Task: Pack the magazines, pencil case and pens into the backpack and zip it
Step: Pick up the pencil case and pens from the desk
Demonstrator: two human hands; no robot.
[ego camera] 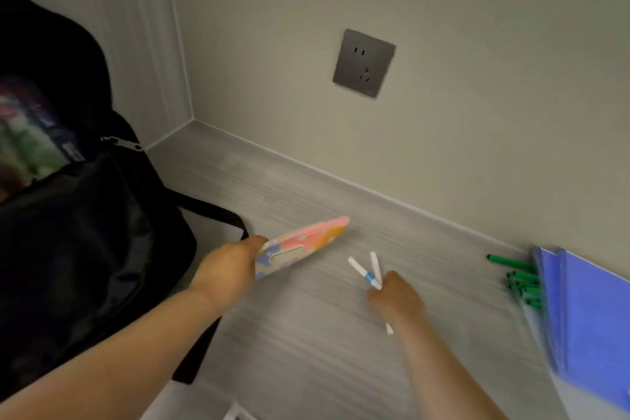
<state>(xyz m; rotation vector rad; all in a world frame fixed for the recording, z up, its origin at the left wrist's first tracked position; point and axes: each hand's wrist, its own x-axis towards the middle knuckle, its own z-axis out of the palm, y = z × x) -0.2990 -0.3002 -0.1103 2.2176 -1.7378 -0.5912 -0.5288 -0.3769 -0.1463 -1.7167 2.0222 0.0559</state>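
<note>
A black backpack [78,249] stands open at the left of the grey desk. A colourful magazine [27,147] shows inside its opening, and the zip pull [124,143] hangs at the top. My left hand [231,269] grips one end of a flat pink, orange and blue pencil case [306,240], which is tilted just above the desk beside the bag. My right hand [397,297] is closed on two white pens [366,271], one with a blue band, their tips pointing up and away from me.
A bundle of green pens [521,281] lies at the right next to a blue folder [589,324]. A backpack strap [211,208] trails over the desk [306,351]. A grey wall socket [364,63] sits above the desk; walls close off the back and left.
</note>
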